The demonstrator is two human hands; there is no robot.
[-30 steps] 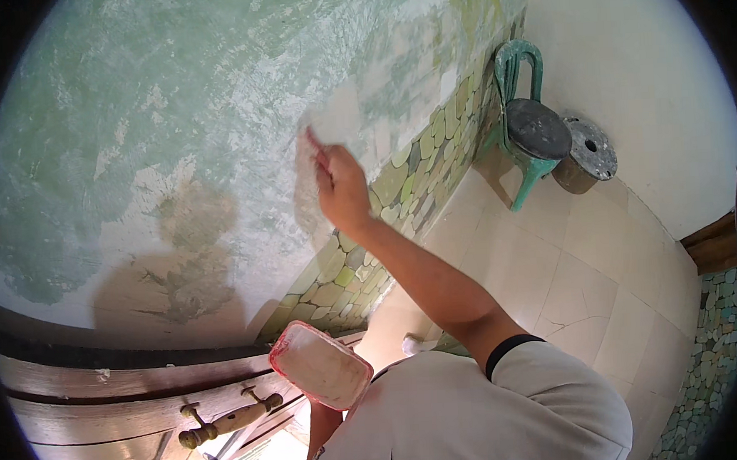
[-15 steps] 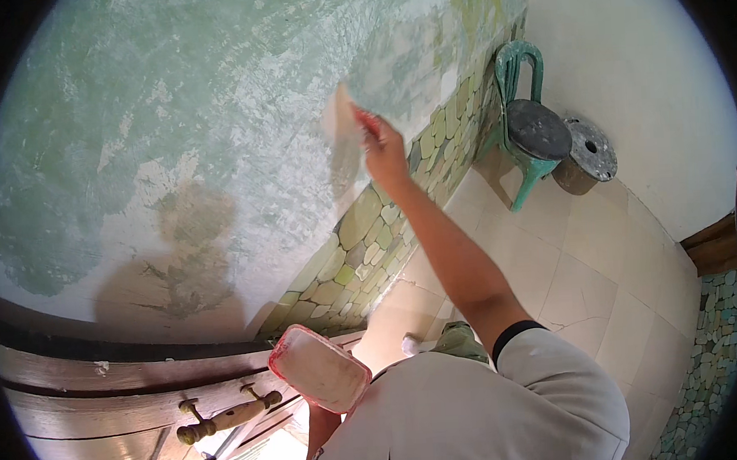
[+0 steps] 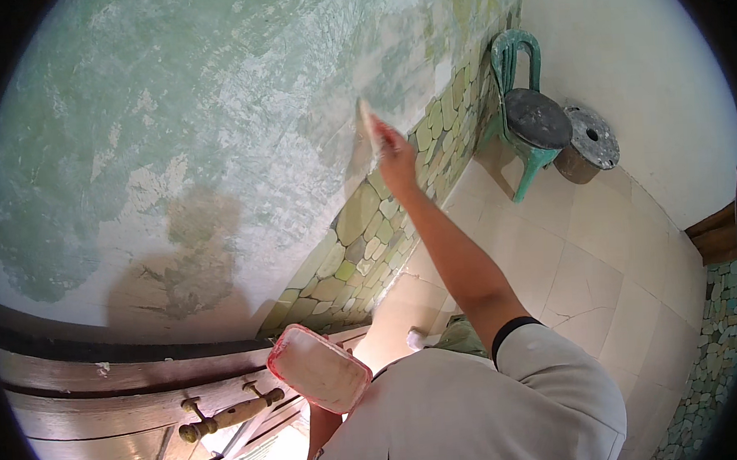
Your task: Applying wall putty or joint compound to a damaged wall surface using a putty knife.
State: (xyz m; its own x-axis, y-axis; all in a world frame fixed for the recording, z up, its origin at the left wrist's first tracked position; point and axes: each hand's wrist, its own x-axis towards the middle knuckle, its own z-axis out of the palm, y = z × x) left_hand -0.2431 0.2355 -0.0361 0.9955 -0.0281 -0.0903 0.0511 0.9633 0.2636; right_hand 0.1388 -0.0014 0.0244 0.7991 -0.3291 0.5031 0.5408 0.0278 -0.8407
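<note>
My right hand [image 3: 398,166] is closed round the red handle of a putty knife [image 3: 369,122], arm stretched up to the wall. Its pale blade is blurred and close to the patchy green and white wall [image 3: 238,128]; whether it touches, I cannot tell. Low in front of my body, my left hand [image 3: 322,421] supports a shallow rectangular tub [image 3: 322,370] with a red rim. White paste-like residue coats the inside of the tub. Most of the left hand is hidden beneath it, with fingertips showing at the far edge.
Left of the tub is a wooden door [image 3: 78,420] with a brass-and-wood handle [image 3: 232,414]. Green stone cladding [image 3: 359,218] runs along the wall's foot. In the corner stand a green plastic chair [image 3: 536,159] with a dark round lid on its seat and a stained bucket [image 3: 591,143].
My right hand and the putty knife have moved slightly right and down along the wall, toward the stone cladding. The tub in my left hand has stayed almost where it was.
</note>
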